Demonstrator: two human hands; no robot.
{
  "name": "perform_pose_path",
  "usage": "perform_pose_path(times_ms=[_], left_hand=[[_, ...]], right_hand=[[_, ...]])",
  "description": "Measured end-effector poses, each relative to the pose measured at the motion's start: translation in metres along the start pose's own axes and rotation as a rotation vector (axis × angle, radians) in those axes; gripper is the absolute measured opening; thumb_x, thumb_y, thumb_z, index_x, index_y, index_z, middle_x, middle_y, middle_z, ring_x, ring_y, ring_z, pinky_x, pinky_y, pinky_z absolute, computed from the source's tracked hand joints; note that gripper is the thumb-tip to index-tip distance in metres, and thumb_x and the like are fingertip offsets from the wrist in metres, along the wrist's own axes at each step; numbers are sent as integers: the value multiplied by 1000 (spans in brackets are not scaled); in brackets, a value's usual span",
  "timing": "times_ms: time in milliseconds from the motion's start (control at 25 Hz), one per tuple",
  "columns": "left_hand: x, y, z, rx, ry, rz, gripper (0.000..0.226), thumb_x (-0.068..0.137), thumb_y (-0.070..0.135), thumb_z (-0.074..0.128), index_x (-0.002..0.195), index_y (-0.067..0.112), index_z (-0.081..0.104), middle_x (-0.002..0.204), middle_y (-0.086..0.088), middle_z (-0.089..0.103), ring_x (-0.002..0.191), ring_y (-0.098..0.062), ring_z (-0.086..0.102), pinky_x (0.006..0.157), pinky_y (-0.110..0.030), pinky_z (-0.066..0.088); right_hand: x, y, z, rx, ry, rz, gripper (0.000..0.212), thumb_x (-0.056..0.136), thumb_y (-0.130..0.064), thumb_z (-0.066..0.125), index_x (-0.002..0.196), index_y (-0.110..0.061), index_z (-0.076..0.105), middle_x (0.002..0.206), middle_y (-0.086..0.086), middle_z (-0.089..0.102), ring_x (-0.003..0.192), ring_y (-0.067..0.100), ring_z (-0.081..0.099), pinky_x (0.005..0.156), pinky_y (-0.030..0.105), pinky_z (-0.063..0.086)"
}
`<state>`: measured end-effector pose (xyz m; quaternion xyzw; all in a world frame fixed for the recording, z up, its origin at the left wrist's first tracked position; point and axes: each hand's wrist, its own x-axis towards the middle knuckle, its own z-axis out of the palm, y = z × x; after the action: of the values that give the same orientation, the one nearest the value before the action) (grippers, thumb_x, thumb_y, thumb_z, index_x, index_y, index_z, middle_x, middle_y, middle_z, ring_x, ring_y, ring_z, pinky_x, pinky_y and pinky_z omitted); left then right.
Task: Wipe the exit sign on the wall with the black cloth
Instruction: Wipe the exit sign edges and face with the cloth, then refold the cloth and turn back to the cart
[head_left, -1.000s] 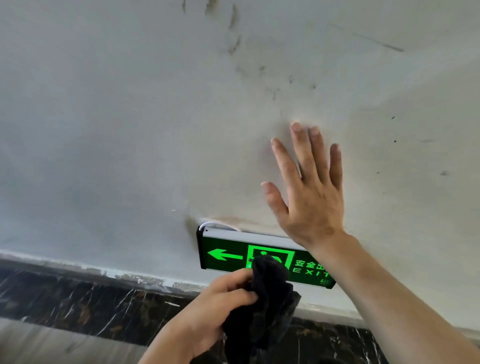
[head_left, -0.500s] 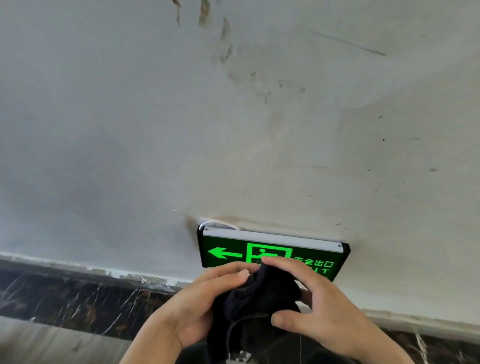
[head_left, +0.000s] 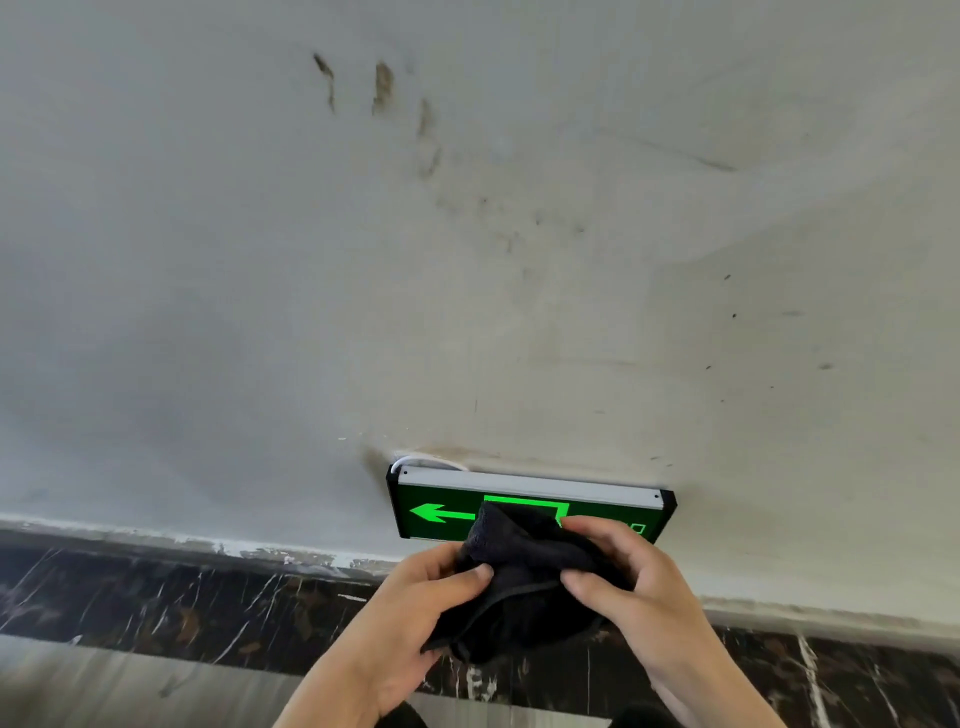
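A green exit sign (head_left: 441, 512) with a left arrow and a grey top rail hangs low on the pale wall (head_left: 260, 312). Just in front of it, a bunched black cloth (head_left: 519, 582) covers the sign's middle and lower right. My left hand (head_left: 410, 618) grips the cloth's left side with thumb on top. My right hand (head_left: 639, 592) grips its right side, fingers curled over the fabric. The sign's lettering on the right is mostly hidden behind the cloth and my right hand.
A dark marble skirting (head_left: 156, 603) with white veins runs along the wall's foot. Grey floor (head_left: 104, 686) lies below it. Brown smudges (head_left: 382, 85) mark the wall high above the sign. A white cable (head_left: 415, 460) loops at the sign's top left.
My right hand came off the wall above the sign and took hold of the cloth beside my left hand. The view has tilted slightly, and the cloth now covers more of the sign.
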<state>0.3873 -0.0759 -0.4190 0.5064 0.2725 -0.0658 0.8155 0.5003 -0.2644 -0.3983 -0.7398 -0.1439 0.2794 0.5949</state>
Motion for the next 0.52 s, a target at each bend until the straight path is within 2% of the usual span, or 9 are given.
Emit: perform_pose_path(times_ms=[120,240,320,400,480,520], left_hand=[[-33,37,19,-41,85,-7,27,79,20,71,105,15,80,112,-18,78,100,-29,76,73,-34,61],[-75,92,40,-98,145,-10,37,69,25,75,104,14,78,112,-19,77,102,-34,75,83,-43,58],[-102,126,55,-110,154,-7,45,65,29,77,108,14,77,114,-20,76,107,-38,73,90,-48,55],[-132,163,73,-117,137,13,45,68,31,76,109,15,77,115,-20,76,107,-38,73,85,-46,56],[-162,200,90,-140,106,17,39,72,28,76,109,16,78,114,-20,76,105,-37,74,78,-41,60],[-177,217,100,-143,91,19,38,74,23,79,111,15,77,116,-21,75,107,-38,72,81,-43,61]], right_hand=[[-19,-45,-4,117,-44,112,44,78,1,72,99,-37,73,96,-4,74,95,14,69,78,24,55],[-40,-108,-10,196,-93,174,48,74,7,74,104,-30,73,105,6,73,101,24,68,90,37,55],[-53,-151,-15,239,-142,226,51,66,8,77,105,-24,73,107,9,74,103,26,69,94,40,53],[-68,-198,-22,275,-233,305,51,59,3,78,107,-12,73,104,13,76,101,29,70,91,39,54],[-85,-244,-29,291,-290,386,48,60,-4,80,107,0,69,101,19,74,101,35,69,89,42,55],[-92,-266,-33,299,-296,410,47,63,-6,81,106,2,67,102,21,74,102,37,68,89,45,55]])
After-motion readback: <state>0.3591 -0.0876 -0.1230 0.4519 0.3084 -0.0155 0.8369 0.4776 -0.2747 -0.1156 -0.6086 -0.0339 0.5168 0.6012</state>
